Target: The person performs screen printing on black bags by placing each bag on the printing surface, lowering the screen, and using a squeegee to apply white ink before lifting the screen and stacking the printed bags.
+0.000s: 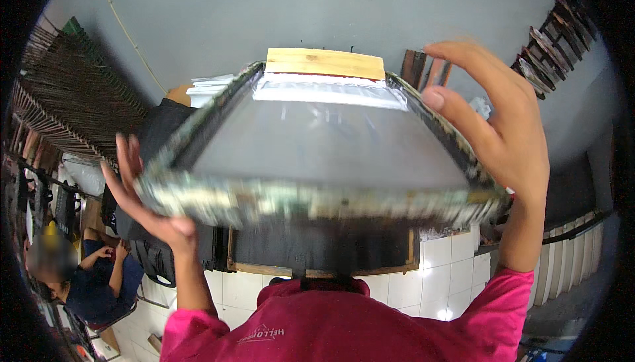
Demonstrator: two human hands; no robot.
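Observation:
A screen-printing frame (317, 143) with a grey mesh and paint-crusted edges is tilted up in front of me, its near edge blurred by motion. At its far end a pale wooden strip (324, 63), like a squeegee handle, stands above a white band (331, 94). My left hand (149, 206) is beside the near left corner, fingers stretched out and palm close against the edge; whether it bears weight I cannot tell. To the right, my right hand (499, 114) has its thumb and fingers apart, near the frame's right side and not gripping it.
Below the frame lies a dark board with a wooden border (317, 249). White sheets (208, 89) are stacked behind on the left. A wire rack (73, 90) stands at far left, with a seated person (99, 276) nearer. Dark frames (555, 38) line the right wall.

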